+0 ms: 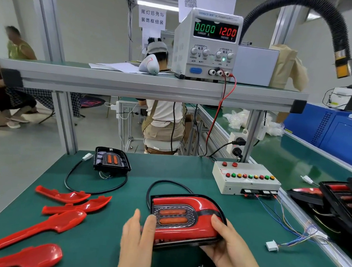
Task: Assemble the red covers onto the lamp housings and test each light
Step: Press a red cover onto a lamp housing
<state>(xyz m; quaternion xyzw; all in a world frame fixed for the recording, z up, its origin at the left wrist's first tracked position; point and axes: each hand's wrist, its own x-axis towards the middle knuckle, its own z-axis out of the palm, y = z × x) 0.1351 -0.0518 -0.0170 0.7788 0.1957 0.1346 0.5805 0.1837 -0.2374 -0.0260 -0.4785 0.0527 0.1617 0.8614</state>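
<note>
Nearest, the right hand (227, 247) grips the covered lamp (186, 218) on the surface (179, 170); the left hand (138, 241) presses it flat-fingered. Cover seated, seemingly untested. Loose red covers (41, 230), then a bare housing (111, 160), await; the power supply (207, 44) reads zero current.

Bright even indoor light, soft shadows, wide-angle edge distortion
</note>
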